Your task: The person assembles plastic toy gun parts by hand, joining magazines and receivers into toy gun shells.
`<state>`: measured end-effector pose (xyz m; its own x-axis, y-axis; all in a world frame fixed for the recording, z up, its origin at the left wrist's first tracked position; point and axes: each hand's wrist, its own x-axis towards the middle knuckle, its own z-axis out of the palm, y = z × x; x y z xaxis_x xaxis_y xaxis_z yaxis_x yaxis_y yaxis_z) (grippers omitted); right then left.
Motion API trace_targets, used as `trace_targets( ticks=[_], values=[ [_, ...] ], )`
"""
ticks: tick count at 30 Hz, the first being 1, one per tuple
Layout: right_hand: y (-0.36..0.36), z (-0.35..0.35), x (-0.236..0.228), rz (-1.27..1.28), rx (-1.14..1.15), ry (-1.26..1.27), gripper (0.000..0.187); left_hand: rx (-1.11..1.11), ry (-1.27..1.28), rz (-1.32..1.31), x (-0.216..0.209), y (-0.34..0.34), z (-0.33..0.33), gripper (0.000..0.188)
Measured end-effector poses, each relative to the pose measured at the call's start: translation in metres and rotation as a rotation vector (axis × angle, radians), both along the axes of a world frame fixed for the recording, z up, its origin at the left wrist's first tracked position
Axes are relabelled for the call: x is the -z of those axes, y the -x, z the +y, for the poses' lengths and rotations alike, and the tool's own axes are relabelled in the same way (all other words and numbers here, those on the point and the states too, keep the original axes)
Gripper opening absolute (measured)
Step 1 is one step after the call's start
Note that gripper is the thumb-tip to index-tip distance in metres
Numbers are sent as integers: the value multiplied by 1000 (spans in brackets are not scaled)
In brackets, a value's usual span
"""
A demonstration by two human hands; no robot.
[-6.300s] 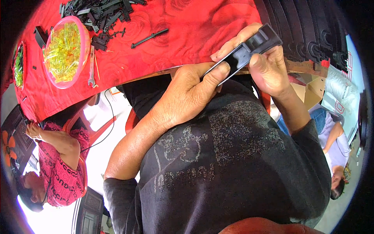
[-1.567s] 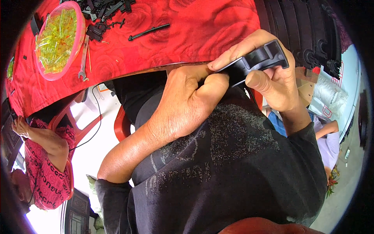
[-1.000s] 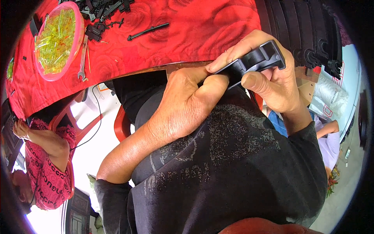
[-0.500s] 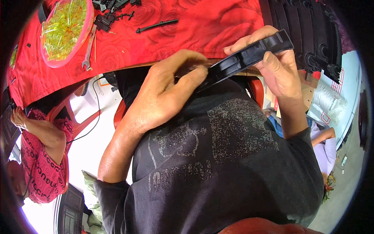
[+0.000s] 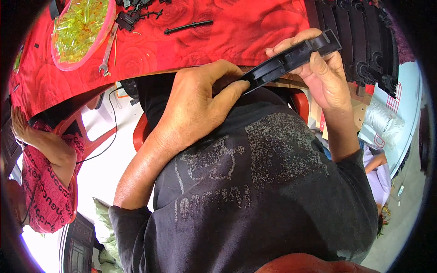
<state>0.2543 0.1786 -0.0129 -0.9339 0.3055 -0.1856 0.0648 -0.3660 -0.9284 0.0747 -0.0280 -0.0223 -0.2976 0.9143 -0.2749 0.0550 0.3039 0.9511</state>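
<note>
A long black plastic piece with a channelled inner side (image 5: 284, 61) is held slantwise between my hands, just off the table's front edge. My right hand (image 5: 325, 75) wraps its upper right end, the thumb pressed on the near side. At the lower left end, my left hand (image 5: 200, 95) pinches it between thumb and fingers; the very tip there is hidden by the hand. Several similar long black pieces (image 5: 359, 41) lie side by side at the right end of the table.
A pink-rimmed basin (image 5: 68, 68) of yellowish clear plastic pieces stands at the left on the red tablecloth (image 5: 255, 27). Beside it lie a wrench (image 5: 107, 54), small black parts (image 5: 127, 20) and a thin black rod (image 5: 188, 27). One person (image 5: 50, 177) sits left, another (image 5: 378, 170) right.
My left hand has closed in on the lower end of the black piece, its thumb and fingers nearer together. The right hand keeps its hold. My view has shifted slightly.
</note>
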Motion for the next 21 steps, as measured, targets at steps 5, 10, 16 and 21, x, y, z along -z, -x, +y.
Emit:
trace_targets(
  ticks=[5, 10, 16, 21],
  values=[
    [4, -3, 1, -7, -1, -4, 40, 37, -130, 242, 1, 5, 5, 15],
    [6, -5, 1, 12, 25, -36, 40, -37, -108, 194, 3, 2, 7, 14],
    [4, 0, 1, 25, -21, -24, 39, 13, 28, -21, 6, 0, 2, 18],
    [4, -4, -2, 5, -14, -56, 40, 26, -43, -41, 11, -4, 2, 20]
  ],
)
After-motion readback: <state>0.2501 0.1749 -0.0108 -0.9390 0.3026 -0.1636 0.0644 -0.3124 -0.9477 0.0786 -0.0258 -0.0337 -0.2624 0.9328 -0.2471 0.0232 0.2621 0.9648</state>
